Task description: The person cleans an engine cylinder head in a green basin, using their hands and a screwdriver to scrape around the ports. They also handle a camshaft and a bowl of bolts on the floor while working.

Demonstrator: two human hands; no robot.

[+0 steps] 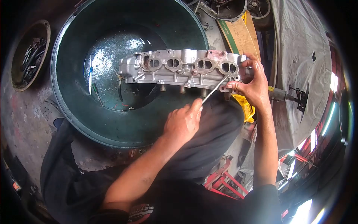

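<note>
A silvery cylinder head (186, 67) with several oval ports lies across the right part of a large dark green basin (123, 136). My right hand (255, 80) grips its right end, thumb below and fingers above. My left hand (184, 122) is closed around a thin, pale metal rod (214, 90); its handle is hidden in my fist. The rod's tip reaches the casting just below the rightmost port. Wet liquid shines in the basin, where a blue-and-white slim tool (90, 80) and a green-handled tool (97, 91) lie.
A round pan (31, 56) of metal parts stands at far left. Cardboard (240, 35) and engine parts (225, 7) lie at the top right. A grey cover (294, 41) drapes down the right side. Below it are a yellow object (244, 108) and a red metal frame (225, 181).
</note>
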